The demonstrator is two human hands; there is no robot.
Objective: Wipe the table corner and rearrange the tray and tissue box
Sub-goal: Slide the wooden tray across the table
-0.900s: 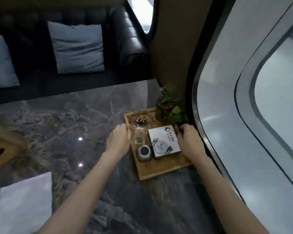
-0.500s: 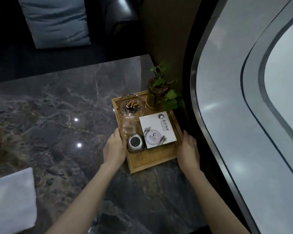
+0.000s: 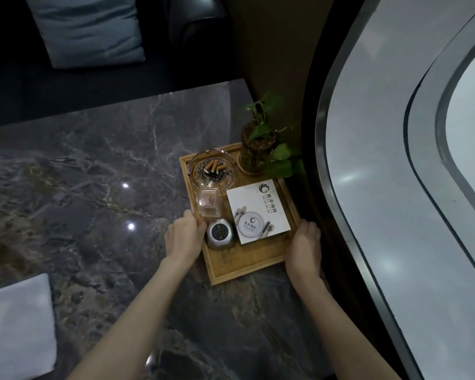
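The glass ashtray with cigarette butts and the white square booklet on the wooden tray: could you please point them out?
Glass ashtray with cigarette butts (image 3: 213, 169), head view, on its ash-filled middle.
White square booklet (image 3: 258, 212), head view, on its cover's centre.

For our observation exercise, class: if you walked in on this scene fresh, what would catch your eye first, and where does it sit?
First, the wooden tray at the marble table's far right corner, gripped at its sides by the left hand and right hand. On it, a glass ashtray full of butts sits at the back left, a leafy potted plant at the back right, and a white printed box in front of the plant.
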